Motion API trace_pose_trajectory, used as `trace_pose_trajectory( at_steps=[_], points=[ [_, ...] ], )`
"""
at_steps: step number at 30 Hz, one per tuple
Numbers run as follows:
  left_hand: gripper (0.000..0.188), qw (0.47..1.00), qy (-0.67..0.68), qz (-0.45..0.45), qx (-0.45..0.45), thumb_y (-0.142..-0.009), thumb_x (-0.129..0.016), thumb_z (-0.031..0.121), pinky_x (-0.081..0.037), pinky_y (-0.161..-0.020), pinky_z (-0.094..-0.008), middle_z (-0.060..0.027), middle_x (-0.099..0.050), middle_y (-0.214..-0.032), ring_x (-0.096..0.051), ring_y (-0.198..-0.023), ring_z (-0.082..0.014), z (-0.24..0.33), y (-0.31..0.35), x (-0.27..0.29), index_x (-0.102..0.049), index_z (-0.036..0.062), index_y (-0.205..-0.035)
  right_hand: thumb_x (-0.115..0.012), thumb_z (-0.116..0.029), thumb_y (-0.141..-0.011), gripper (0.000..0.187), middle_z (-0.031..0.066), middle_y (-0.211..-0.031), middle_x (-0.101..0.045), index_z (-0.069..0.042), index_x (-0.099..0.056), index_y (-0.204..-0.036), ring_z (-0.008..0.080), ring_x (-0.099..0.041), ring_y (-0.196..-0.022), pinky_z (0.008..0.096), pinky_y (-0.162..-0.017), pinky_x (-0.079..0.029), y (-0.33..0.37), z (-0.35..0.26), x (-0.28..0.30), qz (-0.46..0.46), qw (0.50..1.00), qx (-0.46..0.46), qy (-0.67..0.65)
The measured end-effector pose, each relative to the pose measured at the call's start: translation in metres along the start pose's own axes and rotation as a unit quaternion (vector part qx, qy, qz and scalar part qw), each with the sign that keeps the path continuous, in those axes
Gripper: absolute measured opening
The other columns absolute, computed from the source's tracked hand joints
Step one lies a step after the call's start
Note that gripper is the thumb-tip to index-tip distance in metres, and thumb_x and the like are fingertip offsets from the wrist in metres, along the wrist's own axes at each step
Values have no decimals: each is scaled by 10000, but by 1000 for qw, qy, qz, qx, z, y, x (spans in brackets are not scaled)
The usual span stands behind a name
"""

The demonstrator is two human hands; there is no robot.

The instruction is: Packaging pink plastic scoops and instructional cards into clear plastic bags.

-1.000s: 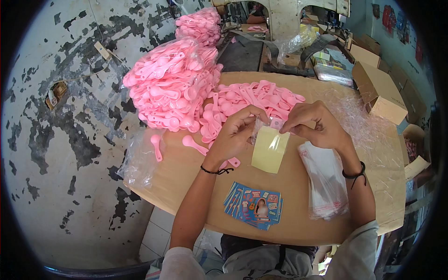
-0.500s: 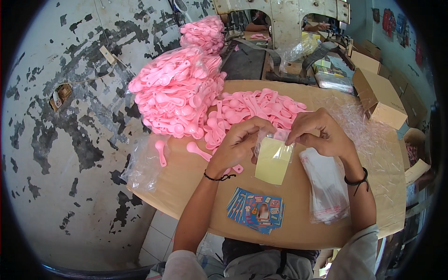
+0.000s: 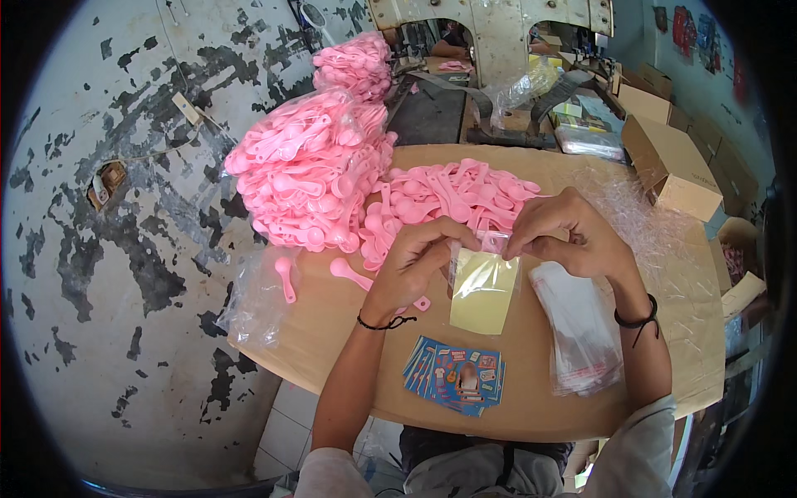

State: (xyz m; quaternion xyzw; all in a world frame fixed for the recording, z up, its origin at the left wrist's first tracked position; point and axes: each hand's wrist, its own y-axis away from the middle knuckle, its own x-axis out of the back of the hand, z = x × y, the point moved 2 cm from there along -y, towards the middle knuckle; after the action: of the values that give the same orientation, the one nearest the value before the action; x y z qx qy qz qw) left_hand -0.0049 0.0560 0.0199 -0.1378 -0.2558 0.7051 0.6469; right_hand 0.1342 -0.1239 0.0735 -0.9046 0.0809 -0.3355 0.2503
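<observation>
Both my hands pinch the top edge of a clear plastic bag with a pale yellow card [image 3: 481, 295] inside, held above the table. My left hand [image 3: 419, 261] grips its upper left corner, and my right hand [image 3: 569, 235] its upper right one. Just beyond my fingers lies a heap of pink plastic spoons [image 3: 452, 191]. Below the bag sits a fanned stack of blue printed cards [image 3: 457, 375]. To the right, by my right wrist, lies a stack of clear plastic bags [image 3: 579, 332]. A few loose spoons [image 3: 285, 280] lie left of my left hand.
Large clear sacks full of pink spoons [image 3: 307, 170] stand at the table's left rear. Crumpled plastic film [image 3: 257, 299] hangs over the left edge. Open cardboard boxes [image 3: 671, 166] stand at the right. Behind the brown-covered table [image 3: 332, 357] is a machine with a metal frame [image 3: 506, 50].
The yellow card sits slightly lower and straighter, with the bag stretched flatter over it. My hands keep their hold on the bag's top edge.
</observation>
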Motion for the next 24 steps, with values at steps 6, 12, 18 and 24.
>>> trace_pose_trajectory(
  at_steps=[6, 12, 18, 24],
  points=[
    [181, 988, 134, 20, 74, -938, -390, 35, -480, -649, -233, -47, -590, -887, -586, -752, -101, 0, 2, 0, -558, -8, -887, -573, 75, -735, 198, 96, -835, -721, -5, -718, -842, 198, -666, -781, 308, -696, -499, -2, -12, -2, 7, 998, 0, 59],
    [116, 993, -77, 42, 76, -885, -599, -38, -430, -599, -174, 22, -515, -800, -534, -680, -49, 0, 0, -9, -499, 20, -872, -631, -49, -820, 91, 53, -719, -674, 8, -650, -889, 176, -634, -740, 309, -661, -484, 2, -9, 3, 166, 976, -112, 89],
    [268, 994, 52, 94, 17, -866, -661, -19, -490, -510, -223, -81, -656, -857, -639, -647, -106, 6, -9, -27, -465, 14, -1046, -657, -191, -914, 236, 72, -723, -616, 30, -595, -861, 96, -566, -646, 278, -554, -439, 17, -27, -4, 87, 969, -231, 31],
    [196, 991, -78, -7, 112, -931, -576, 42, -519, -605, -263, -157, -692, -975, -661, -700, -153, -2, -3, -22, -542, -1, -1120, -660, -138, -867, 147, 81, -643, -565, 7, -665, -890, 172, -554, -580, 303, -550, -403, 176, -114, 39, 66, 916, -316, 238]
  ],
)
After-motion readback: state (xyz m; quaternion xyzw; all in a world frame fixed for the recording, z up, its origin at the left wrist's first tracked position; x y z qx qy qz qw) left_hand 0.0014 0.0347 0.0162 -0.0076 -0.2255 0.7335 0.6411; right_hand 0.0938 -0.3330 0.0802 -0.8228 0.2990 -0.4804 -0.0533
